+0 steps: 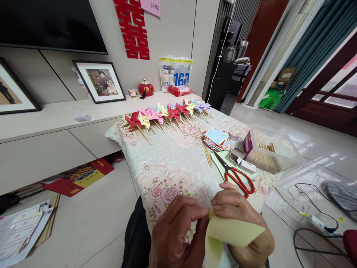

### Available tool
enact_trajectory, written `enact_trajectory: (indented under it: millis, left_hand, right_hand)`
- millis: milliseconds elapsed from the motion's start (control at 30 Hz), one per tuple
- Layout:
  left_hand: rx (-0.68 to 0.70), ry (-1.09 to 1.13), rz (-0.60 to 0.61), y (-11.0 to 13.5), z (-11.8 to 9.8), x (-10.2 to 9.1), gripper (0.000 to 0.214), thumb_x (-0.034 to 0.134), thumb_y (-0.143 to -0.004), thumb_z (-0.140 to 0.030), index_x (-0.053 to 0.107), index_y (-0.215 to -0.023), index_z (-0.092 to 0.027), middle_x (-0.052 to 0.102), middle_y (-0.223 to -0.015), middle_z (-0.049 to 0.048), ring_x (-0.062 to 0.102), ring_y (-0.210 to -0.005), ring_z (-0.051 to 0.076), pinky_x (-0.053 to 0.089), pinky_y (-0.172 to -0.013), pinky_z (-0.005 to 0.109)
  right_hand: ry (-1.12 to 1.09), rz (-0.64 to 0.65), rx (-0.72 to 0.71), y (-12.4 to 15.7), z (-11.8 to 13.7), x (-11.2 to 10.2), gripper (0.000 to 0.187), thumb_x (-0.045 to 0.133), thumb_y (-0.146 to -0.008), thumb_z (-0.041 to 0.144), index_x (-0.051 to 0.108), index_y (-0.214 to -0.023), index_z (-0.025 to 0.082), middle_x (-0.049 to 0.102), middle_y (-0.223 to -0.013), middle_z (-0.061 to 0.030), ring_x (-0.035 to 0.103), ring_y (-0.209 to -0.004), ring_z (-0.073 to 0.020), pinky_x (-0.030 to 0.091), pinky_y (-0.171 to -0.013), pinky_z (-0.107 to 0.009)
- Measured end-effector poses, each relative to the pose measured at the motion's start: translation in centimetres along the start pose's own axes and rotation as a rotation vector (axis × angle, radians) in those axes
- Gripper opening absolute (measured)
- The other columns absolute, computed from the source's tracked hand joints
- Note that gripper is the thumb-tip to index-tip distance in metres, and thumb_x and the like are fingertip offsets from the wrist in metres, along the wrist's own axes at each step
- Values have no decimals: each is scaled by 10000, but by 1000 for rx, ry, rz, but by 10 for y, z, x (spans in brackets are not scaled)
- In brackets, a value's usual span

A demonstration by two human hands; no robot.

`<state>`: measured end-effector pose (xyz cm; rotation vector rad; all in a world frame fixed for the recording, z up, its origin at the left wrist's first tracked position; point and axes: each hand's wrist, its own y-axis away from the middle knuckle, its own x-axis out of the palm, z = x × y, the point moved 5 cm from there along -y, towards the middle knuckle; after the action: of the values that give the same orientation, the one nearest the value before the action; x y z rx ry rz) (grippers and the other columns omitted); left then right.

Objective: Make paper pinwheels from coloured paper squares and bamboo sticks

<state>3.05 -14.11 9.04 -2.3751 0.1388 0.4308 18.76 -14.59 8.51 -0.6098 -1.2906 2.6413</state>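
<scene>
At the near edge of the table, a pale yellow paper pinwheel with curled blades is in my right hand, whose fingers are closed round it. My left hand meets it there, thumb and forefinger pinched at the pinwheel's edge; whatever lies between those fingertips is too small to make out. Just beyond my right hand lie scissors with red handles, their blades over green paper sheets. Beside them is an open small box of metal pins. A stack of coloured paper squares and a few thin wooden sticks lie further back.
Finished pinwheels on sticks lie in a row along the table's far edge. A clear plastic tub holding wooden sticks stands at right. Behind is a cabinet with a framed photo and a red pot. Cables lie on the floor.
</scene>
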Motion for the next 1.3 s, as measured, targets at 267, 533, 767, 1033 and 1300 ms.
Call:
enact_trajectory:
  millis: [267,533,767,1033,1300]
  left_hand:
    - [-26,7,14,4,1,4,250,597,-844,-23,618,-1007,-212,669,-861,34,664,-761,140,565,-663,226]
    - [1,-49,56,4,0,2,251,623,-827,-36,617,-1020,-196,678,-876,41,677,-773,147,567,-648,215]
    - [39,-84,37,2,-5,3,251,574,-853,-47,621,-1043,-205,655,-877,40,652,-759,145,553,-662,228]
    - [44,-16,12,2,-3,4,213,531,-879,-66,627,-990,-220,615,-827,26,600,-722,148,501,-639,245]
    - [5,84,207,3,2,1,256,517,-850,-39,616,-1008,-214,639,-870,44,625,-779,159,516,-701,263]
  right_hand:
    - [6,-34,30,-2,1,1,162,576,-963,206,700,-859,218,703,-762,-6,683,-687,-178,459,-964,-475]
    - [-18,49,11,-1,0,1,156,542,-905,101,660,-894,202,677,-792,1,666,-716,-161,394,-1015,-448]
    - [-36,112,11,1,-3,0,153,534,-891,115,634,-944,219,676,-796,-10,654,-721,-185,394,-1013,-498]
    - [-61,187,18,0,0,-1,171,540,-829,95,598,-937,215,630,-800,-9,634,-698,-173,411,-1003,-519]
    - [-94,182,61,-4,4,3,140,597,-764,113,552,-842,221,579,-705,28,555,-614,-138,466,-965,-487]
